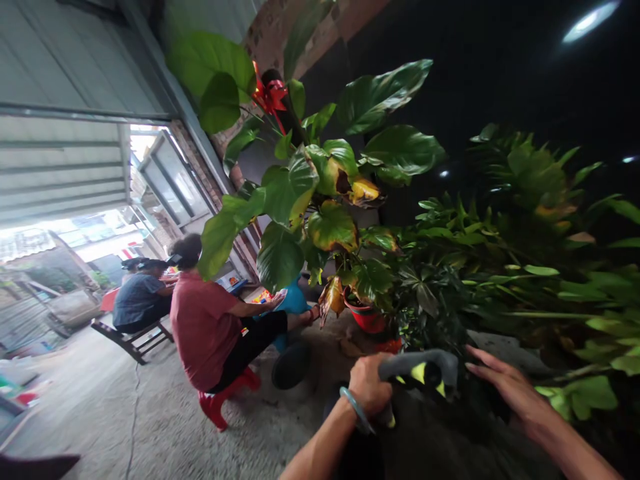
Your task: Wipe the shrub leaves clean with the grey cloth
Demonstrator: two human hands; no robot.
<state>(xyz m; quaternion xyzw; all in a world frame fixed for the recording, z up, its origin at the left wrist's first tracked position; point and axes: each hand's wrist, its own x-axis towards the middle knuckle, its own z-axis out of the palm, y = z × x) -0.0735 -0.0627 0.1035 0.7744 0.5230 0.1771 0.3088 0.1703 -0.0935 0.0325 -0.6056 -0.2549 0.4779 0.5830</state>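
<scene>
My left hand [369, 388], with a pale bangle on the wrist, is wrapped round the back end of a dark grey and lime-green tool handle [425, 365]. The tool's kind is not clear, and its lower part is lost in shadow. To its right, my right hand [507, 387] has its fingers stretched out and holds nothing; it seems apart from the handle. Just beyond the hands stands a potted plant [333, 227] with large leaves, some yellow and brown-edged, in a red pot [367, 319].
Dense green foliage [525, 267] fills the right side. On the left, a person in a pink shirt [205, 327] sits on a red stool [214, 407]; another person [137, 297] sits farther back. A black round object [291, 365] and a cable [134, 413] lie on the concrete floor [170, 447].
</scene>
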